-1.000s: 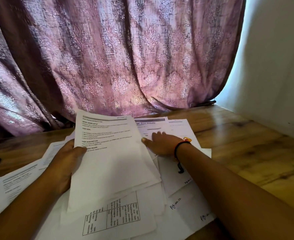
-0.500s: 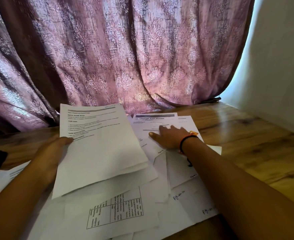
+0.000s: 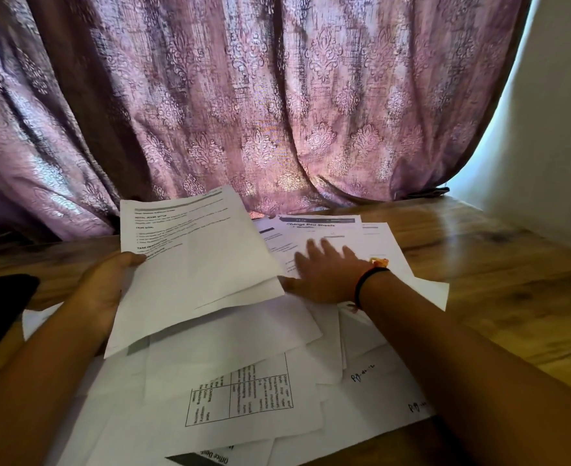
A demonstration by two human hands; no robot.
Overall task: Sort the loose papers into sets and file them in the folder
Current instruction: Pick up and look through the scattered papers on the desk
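1. Over at the far left edge, a dark object (image 3: pixel 1 307) sits on the wooden surface (image 3: pixel 495 280), too shadowed to identify.
2. Next along, the left hand (image 3: pixel 104 290) grips a thin set of printed sheets (image 3: pixel 193 264), thumb on top and fingers underneath. The set is raised and tilted off the pile. I'd say it's being collected and held clear so it doesn't mix back in.
3. Centre now: the loose papers (image 3: pixel 230 348) lie fanned and overlapping across the surface. One sheet with a printed table (image 3: pixel 240 391) lies sideways. Others carry handwritten page marks (image 3: pixel 361 376) at their corners, probably the cue for sorting.
4. Right of centre, the right hand (image 3: pixel 324 274) lies flat with fingers spread, grasping nothing, on a page headed "Change Bed Sheets" (image 3: pixel 324 225). My read is that it's pinning that page, or ready to slide it out. A dark wristband (image 3: pixel 369 285) circles the wrist.
5. Behind everything hangs a patterned curtain (image 3: pixel 277 95), with a pale wall (image 3: pixel 553 129) at the far right.
6. No folder is in view, so filing looks some way off and sorting comes first.
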